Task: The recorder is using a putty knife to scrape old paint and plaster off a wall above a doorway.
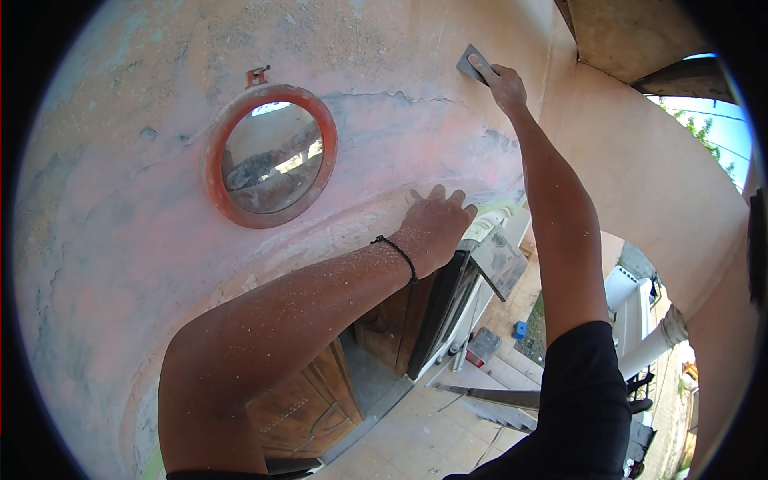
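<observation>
My right hand [502, 86] is raised high against the weathered pink wall [384, 140], closed on a flat grey scraper [472, 66]. The scraper's rectangular blade lies near or against the plaster; its exact contact cannot be made out. Lower and to the left, my left hand [436, 228] rests on the curved ledge [352, 232] above the doorway with its fingers spread, holding nothing. A black cord bracelet circles that wrist, and pale dust speckles the forearm. Below the scraper, a crack with grey patches runs across the wall.
A round red-framed window [214, 168] is set in the wall left of my hands. Far below are a carved wooden door [312, 400], a tiled floor [408, 428], steps and a dark railing [512, 398]. A pink wall [632, 144] curves away at right.
</observation>
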The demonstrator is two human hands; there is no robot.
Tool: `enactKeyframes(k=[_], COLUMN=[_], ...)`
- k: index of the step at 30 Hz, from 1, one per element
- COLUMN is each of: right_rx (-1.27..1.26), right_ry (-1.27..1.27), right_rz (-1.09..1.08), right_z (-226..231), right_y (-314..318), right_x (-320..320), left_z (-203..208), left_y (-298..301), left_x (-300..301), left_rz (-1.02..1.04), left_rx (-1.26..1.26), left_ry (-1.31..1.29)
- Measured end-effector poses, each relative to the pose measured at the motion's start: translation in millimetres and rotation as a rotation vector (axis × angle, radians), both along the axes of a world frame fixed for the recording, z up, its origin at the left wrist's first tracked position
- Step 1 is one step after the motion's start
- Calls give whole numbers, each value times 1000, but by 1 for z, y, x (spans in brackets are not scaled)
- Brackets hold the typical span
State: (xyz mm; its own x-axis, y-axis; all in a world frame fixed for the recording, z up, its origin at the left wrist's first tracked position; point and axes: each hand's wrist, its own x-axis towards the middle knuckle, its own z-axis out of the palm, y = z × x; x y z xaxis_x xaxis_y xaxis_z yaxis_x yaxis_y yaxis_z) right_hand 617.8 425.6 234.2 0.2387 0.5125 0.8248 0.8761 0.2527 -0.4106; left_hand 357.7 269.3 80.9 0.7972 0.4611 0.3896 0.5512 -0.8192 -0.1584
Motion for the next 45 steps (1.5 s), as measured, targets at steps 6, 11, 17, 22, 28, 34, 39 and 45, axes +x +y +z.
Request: enactKeyframes(k=[6, 11, 17, 22, 28, 34, 39, 45], right_rx=[234, 91, 17, 61, -308, 33, 207, 259], right_ry=[-212, -242, -2, -114, 489, 655, 687, 775], right_rz=[266, 82, 211, 244, 797, 925, 871, 976], right_z=[49, 42, 8, 58, 7, -18, -33, -68], right_y=[-15, -25, 0, -46, -102, -202, -198, -198], right_x=[-126, -76, -25, -158, -116, -136, -117, -127], left_z=[-4, -3, -5, 0, 9, 20, 22, 57], left_y=[3, 2, 1, 1, 16, -20, -44, -35], left_x=[-14, -17, 4, -20, -5, -6, 3, -2], left_rz=[14, 19, -19, 52, -152, -350, -63, -271], left_rx=[-1, -13, 63, 85, -46, -1, -3, 291], left_ry=[5, 10, 31, 77, -404, -898, -1056, -910])
